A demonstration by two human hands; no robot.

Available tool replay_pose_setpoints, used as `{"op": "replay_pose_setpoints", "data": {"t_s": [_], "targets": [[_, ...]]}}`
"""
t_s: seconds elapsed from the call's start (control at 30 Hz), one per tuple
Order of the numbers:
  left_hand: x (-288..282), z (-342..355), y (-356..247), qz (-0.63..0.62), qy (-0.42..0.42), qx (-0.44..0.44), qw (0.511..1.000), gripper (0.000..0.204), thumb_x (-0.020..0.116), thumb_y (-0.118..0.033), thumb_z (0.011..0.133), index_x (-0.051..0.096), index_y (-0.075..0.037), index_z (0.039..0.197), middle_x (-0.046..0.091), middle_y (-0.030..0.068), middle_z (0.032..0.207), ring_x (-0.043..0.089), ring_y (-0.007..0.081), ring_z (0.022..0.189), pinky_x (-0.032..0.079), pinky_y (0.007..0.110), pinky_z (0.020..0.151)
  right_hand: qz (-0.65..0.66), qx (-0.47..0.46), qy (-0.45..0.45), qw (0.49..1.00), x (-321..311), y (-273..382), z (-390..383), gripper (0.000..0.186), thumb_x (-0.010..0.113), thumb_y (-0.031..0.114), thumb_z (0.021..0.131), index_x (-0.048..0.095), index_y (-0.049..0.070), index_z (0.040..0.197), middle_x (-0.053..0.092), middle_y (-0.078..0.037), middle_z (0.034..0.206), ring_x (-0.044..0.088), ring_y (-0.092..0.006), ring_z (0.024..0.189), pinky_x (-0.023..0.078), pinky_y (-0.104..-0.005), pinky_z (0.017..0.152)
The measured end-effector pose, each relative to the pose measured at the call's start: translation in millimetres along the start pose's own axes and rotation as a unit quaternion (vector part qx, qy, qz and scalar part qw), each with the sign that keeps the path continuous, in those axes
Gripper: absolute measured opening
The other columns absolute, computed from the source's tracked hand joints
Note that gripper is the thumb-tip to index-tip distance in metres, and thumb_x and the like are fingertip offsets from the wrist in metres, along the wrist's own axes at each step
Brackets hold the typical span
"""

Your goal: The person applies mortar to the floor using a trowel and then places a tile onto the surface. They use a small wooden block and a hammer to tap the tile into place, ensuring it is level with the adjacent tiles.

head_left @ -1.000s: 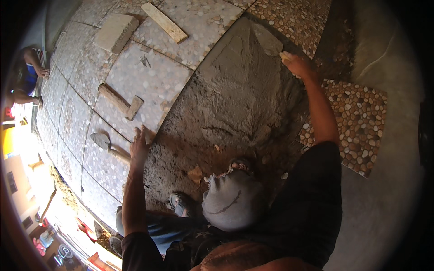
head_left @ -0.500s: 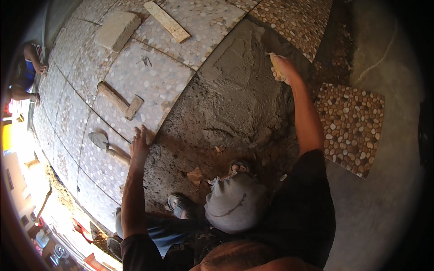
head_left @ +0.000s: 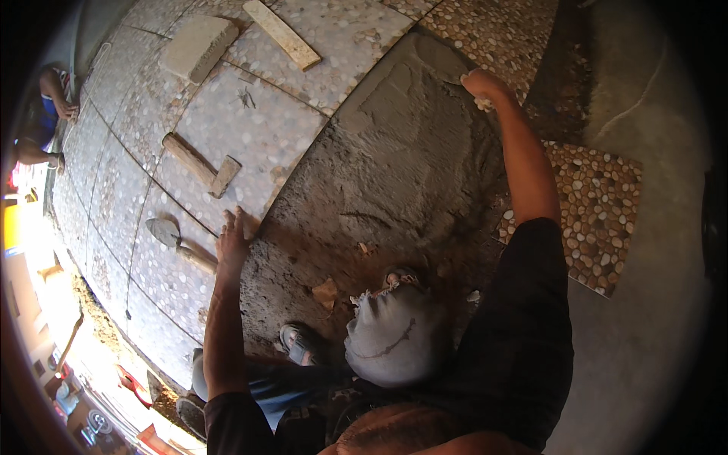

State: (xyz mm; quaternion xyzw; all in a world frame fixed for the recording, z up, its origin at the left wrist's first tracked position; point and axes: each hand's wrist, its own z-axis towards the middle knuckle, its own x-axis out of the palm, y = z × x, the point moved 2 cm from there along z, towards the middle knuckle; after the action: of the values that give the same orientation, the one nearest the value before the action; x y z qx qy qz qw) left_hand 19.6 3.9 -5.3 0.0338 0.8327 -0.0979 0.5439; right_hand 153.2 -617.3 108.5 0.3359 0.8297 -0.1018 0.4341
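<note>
My right hand (head_left: 481,87) is closed at the far right of a bed of wet grey mortar (head_left: 394,144). A trowel is in its grip; its yellowish handle showed a moment ago, but now the hand hides most of it. My left hand (head_left: 233,236) rests with fingers spread on the edge of a pebble-patterned tile (head_left: 262,136). Beside that hand lies a pointed trowel (head_left: 164,232) with a wooden handle. Farther up the same tiling is a wooden-handled hammer (head_left: 199,164), near a little bundle of thin dark pieces (head_left: 246,97).
A loose brown pebble-patterned tile (head_left: 591,212) lies right of my arm. Up on the laid tiles are a pale block (head_left: 199,47) and a wooden strip (head_left: 282,35). Another person (head_left: 54,106) crouches at far left. Bare soil (head_left: 303,250) surrounds my feet.
My right hand has moved slightly up and right along the mortar, turning so the yellow handle no longer shows clearly. The mortar's far part looks smoother. My left hand stays put.
</note>
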Motion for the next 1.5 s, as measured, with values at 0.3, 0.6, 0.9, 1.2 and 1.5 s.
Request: {"op": "replay_pose_setpoints", "data": {"t_s": [0.3,0.6,0.9,1.2,1.5], "targets": [[6.0,1.0,3.9,-0.030,0.004,-0.014,0.999,0.079,0.067,-0.013,0.078,0.024,-0.015,0.144,0.027,0.0276,0.143,0.047,0.0450,0.117,0.045,0.047,0.089,-0.128,0.041,-0.019,0.991,18.5,-99.7,-30.8,0.057,0.038,0.031,0.092,0.032,-0.001,0.139,0.036,-0.023,0.141,0.038,-0.0375,0.128,0.034,-0.0455,0.103],[5.0,2.4,2.1,-0.027,-0.001,-0.001,1.000,0.076,0.066,-0.014,0.079,0.025,-0.013,0.143,0.026,0.0279,0.144,0.048,0.0438,0.116,0.044,0.047,0.089,-0.088,0.091,-0.037,0.991,33.0,-138.7,-65.8,0.062,0.041,0.041,0.094,0.031,0.000,0.139,0.037,-0.020,0.139,0.043,-0.0344,0.122,0.039,-0.0462,0.097],[6.7,4.6,4.4,-0.016,-0.012,0.009,1.000,0.076,0.066,-0.014,0.079,0.026,-0.012,0.143,0.030,0.0308,0.140,0.051,0.0433,0.112,0.046,0.047,0.085,0.246,0.055,-0.066,0.965,1.2,-111.1,-89.0,0.043,0.045,0.036,0.093,0.051,-0.002,0.110,0.052,-0.010,0.072,0.050,-0.0197,0.052,0.043,-0.0346,0.044],[5.5,3.6,-2.3,0.003,-0.023,0.018,1.000,0.078,0.068,-0.014,0.076,0.027,-0.011,0.142,0.032,0.0301,0.139,0.053,0.0430,0.109,0.047,0.045,0.084,0.050,0.028,-0.029,0.998,-23.9,-147.7,-31.4,0.043,0.048,0.035,0.092,0.058,-0.006,0.101,0.061,-0.014,0.076,0.060,-0.0231,0.064,0.046,-0.0404,0.050],[1.1,2.1,2.2,0.000,-0.028,0.016,0.999,0.077,0.067,-0.015,0.076,0.028,-0.010,0.142,0.032,0.0316,0.138,0.054,0.0430,0.107,0.048,0.045,0.082,0.003,0.062,-0.049,0.997,-13.2,-95.9,-49.7,0.046,0.039,0.036,0.094,0.056,-0.004,0.110,0.064,-0.018,0.094,0.064,-0.0296,0.081,0.048,-0.0415,0.072]]}}
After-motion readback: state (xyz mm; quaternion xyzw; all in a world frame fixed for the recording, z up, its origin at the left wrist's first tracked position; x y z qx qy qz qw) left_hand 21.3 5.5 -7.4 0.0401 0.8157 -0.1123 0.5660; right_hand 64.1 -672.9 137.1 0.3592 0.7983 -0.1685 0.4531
